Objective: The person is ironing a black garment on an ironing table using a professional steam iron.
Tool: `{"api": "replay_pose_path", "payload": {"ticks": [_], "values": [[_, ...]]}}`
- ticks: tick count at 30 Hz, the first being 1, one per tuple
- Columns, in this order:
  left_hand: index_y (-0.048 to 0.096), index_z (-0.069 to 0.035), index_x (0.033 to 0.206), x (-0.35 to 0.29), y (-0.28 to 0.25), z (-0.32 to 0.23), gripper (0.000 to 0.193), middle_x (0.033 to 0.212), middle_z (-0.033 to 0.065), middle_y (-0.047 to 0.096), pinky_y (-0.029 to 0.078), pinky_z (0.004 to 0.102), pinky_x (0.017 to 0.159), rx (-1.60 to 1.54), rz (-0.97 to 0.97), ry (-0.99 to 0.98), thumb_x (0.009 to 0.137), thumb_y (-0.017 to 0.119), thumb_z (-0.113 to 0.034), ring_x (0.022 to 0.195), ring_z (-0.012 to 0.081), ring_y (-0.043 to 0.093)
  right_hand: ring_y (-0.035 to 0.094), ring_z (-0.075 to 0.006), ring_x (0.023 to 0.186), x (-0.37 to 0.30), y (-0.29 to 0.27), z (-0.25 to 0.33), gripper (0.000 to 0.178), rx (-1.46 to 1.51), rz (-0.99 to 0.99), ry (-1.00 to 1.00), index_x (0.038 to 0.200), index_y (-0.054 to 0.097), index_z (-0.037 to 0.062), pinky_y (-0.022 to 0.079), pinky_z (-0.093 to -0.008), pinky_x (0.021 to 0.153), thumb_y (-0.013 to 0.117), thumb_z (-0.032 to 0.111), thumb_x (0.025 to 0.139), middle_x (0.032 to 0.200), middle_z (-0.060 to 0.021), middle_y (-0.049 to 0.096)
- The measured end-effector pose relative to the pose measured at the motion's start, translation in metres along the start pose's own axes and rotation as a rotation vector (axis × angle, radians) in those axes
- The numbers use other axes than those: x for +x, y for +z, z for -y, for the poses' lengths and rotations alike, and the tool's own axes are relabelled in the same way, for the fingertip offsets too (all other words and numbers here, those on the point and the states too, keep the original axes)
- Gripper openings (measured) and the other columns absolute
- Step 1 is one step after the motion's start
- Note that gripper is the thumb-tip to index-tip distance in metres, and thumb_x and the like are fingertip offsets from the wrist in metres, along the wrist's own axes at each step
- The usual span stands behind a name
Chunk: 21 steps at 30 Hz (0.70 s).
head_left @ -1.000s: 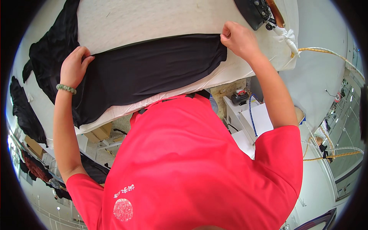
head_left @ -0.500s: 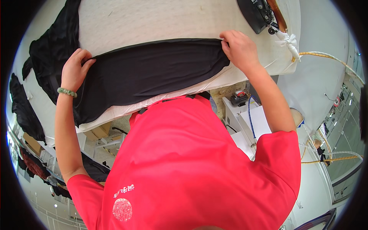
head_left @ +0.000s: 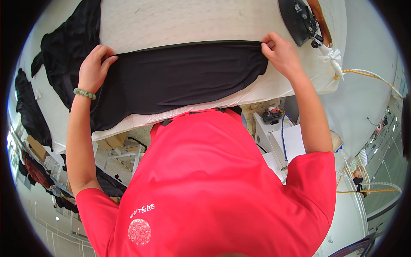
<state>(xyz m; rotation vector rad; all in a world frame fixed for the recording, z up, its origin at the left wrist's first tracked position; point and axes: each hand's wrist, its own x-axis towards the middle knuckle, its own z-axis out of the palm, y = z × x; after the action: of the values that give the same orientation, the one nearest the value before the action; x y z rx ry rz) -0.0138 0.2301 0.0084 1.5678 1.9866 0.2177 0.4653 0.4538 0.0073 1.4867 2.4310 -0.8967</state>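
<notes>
A black garment (head_left: 180, 77) lies on the pale padded table, with one long section, like a sleeve or trouser leg, spread from left to right in front of me. My left hand (head_left: 95, 68), a green bead bracelet at its wrist, pinches the far edge of this section near its left part. At the right end, my right hand (head_left: 282, 55) pinches the far corner between thumb and fingers. Between the two hands the far edge runs nearly straight. Soft creases cross the nearer part, and the rest of the garment is bunched beyond my left hand.
An iron (head_left: 295, 21) with a wooden handle stands at the table's far right, its white-wrapped cord tied nearby. Another black cloth (head_left: 32, 111) lies at the left edge. Below the padded table (head_left: 205, 21) are a small motor (head_left: 272, 115) and cardboard boxes (head_left: 112, 141).
The garment's far edge has been drawn straighter and tauter between my hands. Both hands keep their pinch; the whole view has shifted slightly, so the table and iron appear further right.
</notes>
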Motion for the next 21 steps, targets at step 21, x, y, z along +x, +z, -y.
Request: {"api": "replay_pose_path", "payload": {"ticks": [21], "values": [[0.062, -0.005, 0.097, 0.013, 0.008, 0.002, 0.019, 0.093, 0.0125, 0.062, 0.05, 0.0413, 0.074, 0.133, -0.07, -0.109, 0.102, 0.065, -0.023, 0.084, 0.0355, 0.063, 0.065, -0.0356, 0.079, 0.023, -0.015, -0.009, 0.031, -0.011, 0.124, 0.106, 0.1, 0.072, 0.0041, 0.051, -0.0437, 0.073, 0.069, 0.035, 0.099, 0.083, -0.0169, 0.069]]}}
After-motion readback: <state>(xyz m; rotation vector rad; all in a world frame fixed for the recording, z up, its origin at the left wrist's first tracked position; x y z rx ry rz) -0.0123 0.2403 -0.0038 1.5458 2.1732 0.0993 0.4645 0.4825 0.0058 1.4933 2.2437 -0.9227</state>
